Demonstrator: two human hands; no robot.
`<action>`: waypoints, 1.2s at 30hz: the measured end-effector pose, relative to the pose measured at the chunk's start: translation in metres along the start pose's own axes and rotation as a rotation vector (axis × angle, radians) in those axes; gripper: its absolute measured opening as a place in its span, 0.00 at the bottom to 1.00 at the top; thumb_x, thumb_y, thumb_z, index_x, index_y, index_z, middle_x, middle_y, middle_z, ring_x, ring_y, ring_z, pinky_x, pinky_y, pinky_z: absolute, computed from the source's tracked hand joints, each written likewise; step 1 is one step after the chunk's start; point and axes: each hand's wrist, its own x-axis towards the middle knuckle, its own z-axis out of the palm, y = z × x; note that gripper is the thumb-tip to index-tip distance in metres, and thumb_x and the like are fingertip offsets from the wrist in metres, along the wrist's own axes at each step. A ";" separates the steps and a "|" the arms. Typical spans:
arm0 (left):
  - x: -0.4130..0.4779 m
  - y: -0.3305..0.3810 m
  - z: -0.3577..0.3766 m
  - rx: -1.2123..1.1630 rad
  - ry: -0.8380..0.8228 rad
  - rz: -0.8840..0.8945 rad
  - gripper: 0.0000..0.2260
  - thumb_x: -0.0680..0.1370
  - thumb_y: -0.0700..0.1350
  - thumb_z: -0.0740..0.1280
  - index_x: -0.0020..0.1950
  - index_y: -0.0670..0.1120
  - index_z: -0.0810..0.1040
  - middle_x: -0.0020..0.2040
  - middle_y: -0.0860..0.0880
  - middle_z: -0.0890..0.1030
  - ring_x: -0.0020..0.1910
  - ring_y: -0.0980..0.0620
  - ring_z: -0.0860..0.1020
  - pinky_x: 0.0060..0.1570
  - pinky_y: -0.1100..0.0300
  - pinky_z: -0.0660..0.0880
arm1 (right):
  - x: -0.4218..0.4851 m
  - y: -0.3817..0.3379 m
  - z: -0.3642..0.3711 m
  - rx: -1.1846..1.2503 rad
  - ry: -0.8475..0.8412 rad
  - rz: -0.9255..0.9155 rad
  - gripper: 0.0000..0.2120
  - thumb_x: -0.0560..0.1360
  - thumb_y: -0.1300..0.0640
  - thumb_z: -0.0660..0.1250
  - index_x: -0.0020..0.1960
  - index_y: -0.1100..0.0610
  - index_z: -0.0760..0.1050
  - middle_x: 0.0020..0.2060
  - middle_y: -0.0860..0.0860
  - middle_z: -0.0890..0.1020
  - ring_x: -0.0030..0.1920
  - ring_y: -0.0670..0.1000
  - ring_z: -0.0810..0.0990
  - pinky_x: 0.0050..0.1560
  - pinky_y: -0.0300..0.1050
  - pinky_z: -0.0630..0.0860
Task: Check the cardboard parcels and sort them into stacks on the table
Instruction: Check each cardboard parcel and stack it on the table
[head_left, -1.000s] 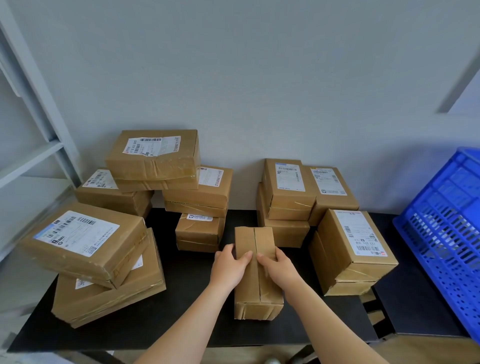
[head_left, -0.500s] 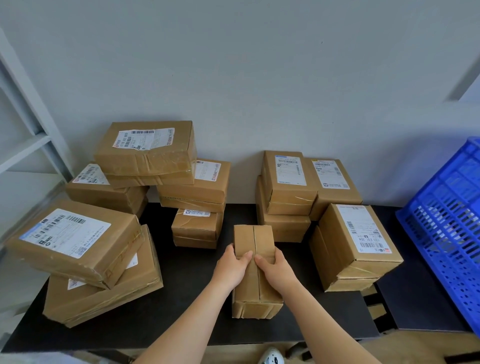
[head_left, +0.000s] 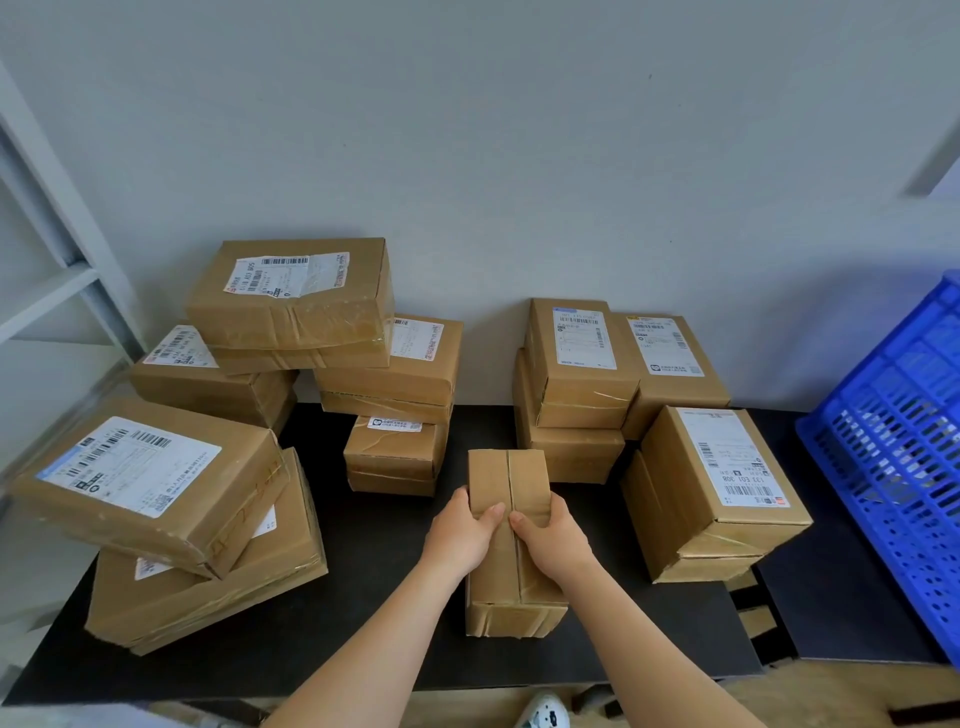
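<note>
Though crowded with cardboard, shows a bare black strip down its middle: bench, pushed against a plain grey wall. Off its right end, blue crate with slotted sides; off its left end, white shelf frame. Front left, two broad parcels stacked: tilted parcel, label up, lying askew over bottom parcel. Behind them by the wall, top parcel bridging two others, left-rear parcel and middle parcel, with small parcel tucked under the middle one. Right of the gap, upper rear parcel stacked on lower rear parcel, wall-side parcel touching them, and nearer the front edge right parcel, label up, on a thinner one. Front centre, well apart from the left stack and near the right one, narrow parcel: plain brown faces, taped seam running along its top, long axis pointing at the wall, seemingly resting on the bench. Gripped from both sides: left hand on its left edge, right hand on its right edge, fingers curled over the top and nearly meeting at the seam. Below the bench edge, toe of a white shoe on the floor.
</note>
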 end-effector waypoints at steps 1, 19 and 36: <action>-0.001 0.000 -0.001 0.004 -0.002 0.001 0.27 0.79 0.56 0.62 0.75 0.47 0.61 0.67 0.47 0.73 0.65 0.47 0.72 0.64 0.50 0.71 | 0.000 0.000 0.000 0.008 -0.006 0.001 0.33 0.78 0.45 0.63 0.76 0.51 0.50 0.67 0.51 0.70 0.64 0.54 0.72 0.59 0.47 0.72; 0.000 -0.002 -0.004 -0.004 -0.013 -0.027 0.31 0.77 0.59 0.64 0.76 0.48 0.60 0.70 0.45 0.69 0.66 0.46 0.70 0.64 0.46 0.71 | 0.007 0.002 0.002 -0.018 -0.015 0.008 0.33 0.78 0.46 0.62 0.76 0.51 0.50 0.67 0.51 0.70 0.63 0.54 0.73 0.59 0.48 0.72; -0.010 0.003 -0.014 -0.334 0.060 -0.072 0.16 0.83 0.50 0.55 0.67 0.47 0.73 0.52 0.53 0.75 0.49 0.56 0.72 0.48 0.60 0.69 | -0.005 -0.009 0.001 -0.067 0.110 -0.041 0.37 0.78 0.46 0.62 0.77 0.50 0.42 0.68 0.54 0.69 0.61 0.55 0.75 0.52 0.47 0.74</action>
